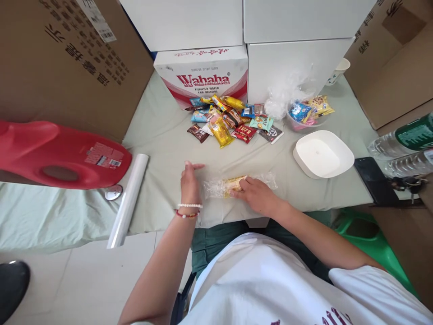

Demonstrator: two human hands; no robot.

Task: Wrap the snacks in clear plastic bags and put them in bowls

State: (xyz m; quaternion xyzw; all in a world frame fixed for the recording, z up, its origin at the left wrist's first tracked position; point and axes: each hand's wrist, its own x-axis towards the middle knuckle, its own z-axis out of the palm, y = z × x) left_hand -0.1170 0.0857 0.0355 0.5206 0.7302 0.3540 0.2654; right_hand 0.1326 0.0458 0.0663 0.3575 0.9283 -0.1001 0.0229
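On the cloth in front of me lies a yellow-gold snack packet (230,184) inside crinkled clear plastic film (212,188), which sticks out on both sides. My right hand (255,193) rests over the packet, fingers bent and pressed onto it. Just left of the film stands my left hand (191,183), turned on its edge, its fingers stretched out and nothing in it. A pile of small wrapped snacks (221,131) sits farther back. To the right is a white plastic bowl (324,155). A roll of clear film (130,198) lies at the left.
A red jug (64,153) lies at the left, near a small round lid (113,192). Behind stand a Wahaha carton (206,74) and a tub of snacks (301,124) with crumpled plastic. A phone (375,180), keys (411,184) and water bottles (389,146) are at the right.
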